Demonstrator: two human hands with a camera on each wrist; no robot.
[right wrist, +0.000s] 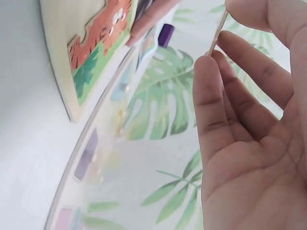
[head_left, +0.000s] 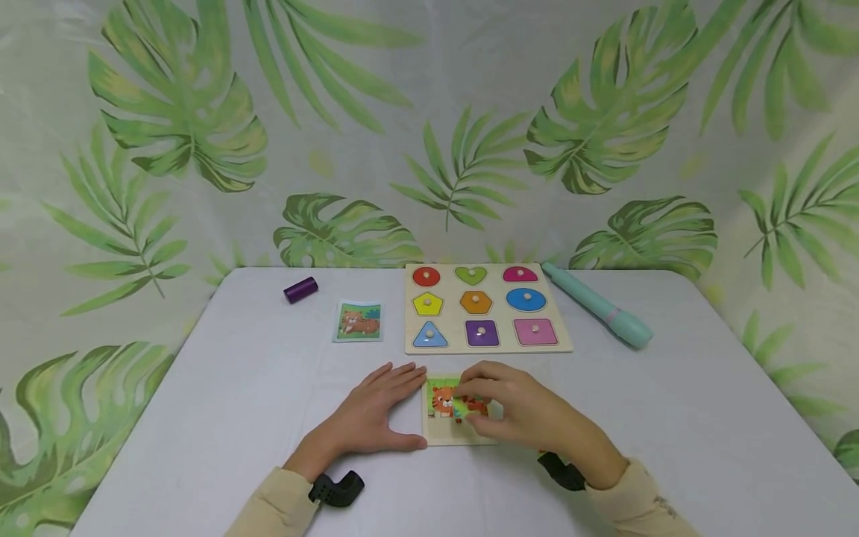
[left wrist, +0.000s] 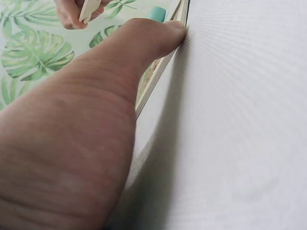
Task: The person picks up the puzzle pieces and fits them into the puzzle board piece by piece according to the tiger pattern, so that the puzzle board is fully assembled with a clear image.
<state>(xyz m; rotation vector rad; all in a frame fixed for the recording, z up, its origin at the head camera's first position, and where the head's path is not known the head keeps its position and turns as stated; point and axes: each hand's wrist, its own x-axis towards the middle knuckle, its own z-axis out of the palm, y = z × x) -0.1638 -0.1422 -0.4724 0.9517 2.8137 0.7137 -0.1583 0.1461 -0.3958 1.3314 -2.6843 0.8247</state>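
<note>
A small wooden tiger jigsaw board (head_left: 459, 432) lies on the white table, with part of the tiger picture in its upper half and bare wood below. My left hand (head_left: 379, 414) rests flat along the board's left side, its fingertips and thumb at that edge. Above the board, my right hand (head_left: 513, 399) pinches a thin wooden puzzle piece (right wrist: 218, 33) between thumb and fingers. In the right wrist view the piece shows edge-on, clear of the board. From the left wrist, the piece (left wrist: 89, 9) appears raised in the fingers.
Behind the board lies a shape puzzle (head_left: 488, 353) with knobbed pieces. A tiger picture card (head_left: 359, 322) is to its left, and a purple cylinder (head_left: 300, 290) lies farther left. At the right is a mint-green stick with a thick end (head_left: 600, 306). A leaf-print cloth (head_left: 470, 149) hangs behind.
</note>
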